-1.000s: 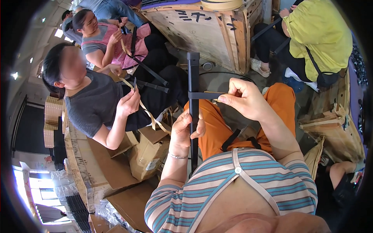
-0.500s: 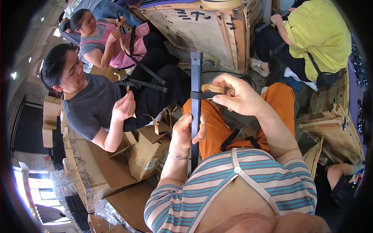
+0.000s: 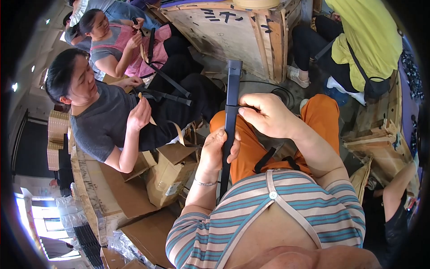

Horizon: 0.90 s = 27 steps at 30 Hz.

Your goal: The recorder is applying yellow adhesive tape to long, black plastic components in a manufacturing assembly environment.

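A long black rectangular bar (image 3: pixel 232 85) stands nearly upright in front of my body. My left hand (image 3: pixel 217 145) is wrapped round its lower part, thumb on one side and fingers on the other. A narrow black strip (image 3: pixel 231 109) goes across the bar above that hand. My right hand (image 3: pixel 271 117) pinches the strip's end close against the bar's right side. Whatever part of the strip lies inside the right hand is hidden. Below the left hand a thinner black length (image 3: pixel 224 179) runs down toward my striped shirt.
To my left, a person in a dark grey shirt (image 3: pixel 105 114) handles tan tape beside cardboard boxes (image 3: pixel 170 175). Another person in a pink checked apron (image 3: pixel 139 58) sits beyond. A wooden crate (image 3: pixel 228 38) stands ahead. At right are a person in yellow (image 3: pixel 369 40) and a wooden pallet (image 3: pixel 378 121).
My right hand has moved down and left, drawing closer to the bar. The tan loop beside the black strip no longer shows. The bar has shifted slightly right.
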Motion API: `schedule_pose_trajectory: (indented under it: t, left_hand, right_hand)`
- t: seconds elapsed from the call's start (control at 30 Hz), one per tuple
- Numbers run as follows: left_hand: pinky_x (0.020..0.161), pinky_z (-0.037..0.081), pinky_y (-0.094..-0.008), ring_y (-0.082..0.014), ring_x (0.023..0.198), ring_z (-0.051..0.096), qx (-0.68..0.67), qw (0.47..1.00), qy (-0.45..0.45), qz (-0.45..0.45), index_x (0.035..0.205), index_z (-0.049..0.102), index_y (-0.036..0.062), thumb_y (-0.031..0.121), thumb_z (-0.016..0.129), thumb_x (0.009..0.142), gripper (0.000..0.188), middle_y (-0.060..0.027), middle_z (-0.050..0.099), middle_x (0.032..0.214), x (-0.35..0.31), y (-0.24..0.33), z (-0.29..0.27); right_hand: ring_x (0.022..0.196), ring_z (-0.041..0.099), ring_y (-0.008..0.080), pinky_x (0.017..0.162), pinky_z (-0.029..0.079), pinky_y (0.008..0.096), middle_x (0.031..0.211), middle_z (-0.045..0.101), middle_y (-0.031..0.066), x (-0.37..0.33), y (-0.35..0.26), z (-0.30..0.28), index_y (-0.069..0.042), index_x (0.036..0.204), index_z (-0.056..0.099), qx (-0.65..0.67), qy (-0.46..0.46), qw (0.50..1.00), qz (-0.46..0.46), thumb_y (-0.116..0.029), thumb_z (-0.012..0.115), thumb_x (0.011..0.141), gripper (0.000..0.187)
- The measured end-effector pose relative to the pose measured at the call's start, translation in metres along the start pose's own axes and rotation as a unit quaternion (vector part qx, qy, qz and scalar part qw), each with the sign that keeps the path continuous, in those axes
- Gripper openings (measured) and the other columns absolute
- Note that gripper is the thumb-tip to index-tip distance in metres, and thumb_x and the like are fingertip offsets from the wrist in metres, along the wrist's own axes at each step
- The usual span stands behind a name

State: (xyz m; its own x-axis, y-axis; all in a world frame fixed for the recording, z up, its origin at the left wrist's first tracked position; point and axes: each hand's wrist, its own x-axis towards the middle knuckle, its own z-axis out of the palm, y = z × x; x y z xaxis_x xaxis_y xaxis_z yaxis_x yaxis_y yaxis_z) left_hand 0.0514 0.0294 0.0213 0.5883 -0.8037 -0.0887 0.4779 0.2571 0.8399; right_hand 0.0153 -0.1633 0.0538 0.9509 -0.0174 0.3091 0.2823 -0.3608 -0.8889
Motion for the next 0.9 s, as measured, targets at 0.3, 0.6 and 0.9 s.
schedule_pose_trajectory:
  t: [0.3, 0.6, 0.9]
  left_hand:
    - [0.034, 0.025, -0.0227, -0.0096, 0.034, 0.032, -0.103, 0.992, -0.069, -0.037, 0.088, 0.048, -0.0028, 0.038, 0.039, 0.091, 0.042, -0.0033, 0.039, 0.051, 0.0, -0.006, -0.002]
    - [0.033, 0.024, -0.0225, -0.008, 0.033, 0.032, -0.222, 0.971, -0.056, -0.063, 0.085, 0.048, -0.0021, 0.038, 0.04, 0.09, 0.041, -0.0004, 0.038, 0.05, -0.002, -0.014, -0.013]
    - [0.032, 0.023, -0.0215, -0.0082, 0.033, 0.032, -0.298, 0.936, -0.176, -0.061, 0.084, 0.045, 0.0004, 0.034, 0.038, 0.092, 0.035, -0.0012, 0.038, 0.053, 0.01, -0.007, -0.008]
  right_hand:
    - [0.057, 0.049, 0.0116, 0.054, 0.04, 0.026, 0.063, 0.054, 0.0105, 0.001, 0.007, 0.011, 0.002, 0.083, 0.057, 0.039, -0.002, 0.999, 0.015, -0.006, 0.05, 0.08, 0.011]
    - [0.059, 0.047, 0.0083, 0.054, 0.04, 0.0257, 0.063, 0.054, 0.0066, 0.014, 0.014, 0.021, 0.003, 0.079, 0.057, 0.079, -0.045, 0.993, 0.074, -0.008, 0.048, 0.081, 0.014]
    - [0.05, 0.036, 0.0038, 0.046, 0.029, 0.0186, 0.058, 0.039, -0.0044, 0.002, 0.05, 0.033, -0.004, 0.097, 0.055, 0.35, -0.049, 0.906, 0.235, -0.017, 0.043, 0.086, 0.021]
